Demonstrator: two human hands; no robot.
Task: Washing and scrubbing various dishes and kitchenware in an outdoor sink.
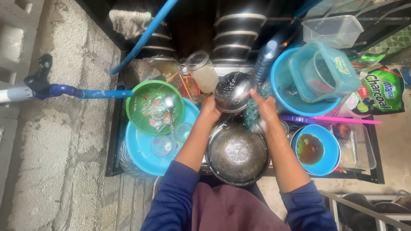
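Note:
My left hand (210, 109) grips a small shiny steel bowl (233, 90) by its lower left rim, holding it tilted above a big round metal pan (236, 154). My right hand (264, 107) presses a soapy green scrub sponge (252, 116) against the bowl's right side. Suds dot the bowl. Both arms wear dark blue sleeves.
A green strainer (155, 107) with scraps and a spoon sits in a blue basin (143, 149) at left. A glass jar (203, 71) stands behind. At right are a blue tub (291, 96) with plastic boxes, a blue bowl (315, 149) of brown liquid and a clear tray (359, 147). A blue hose (141, 42) crosses above.

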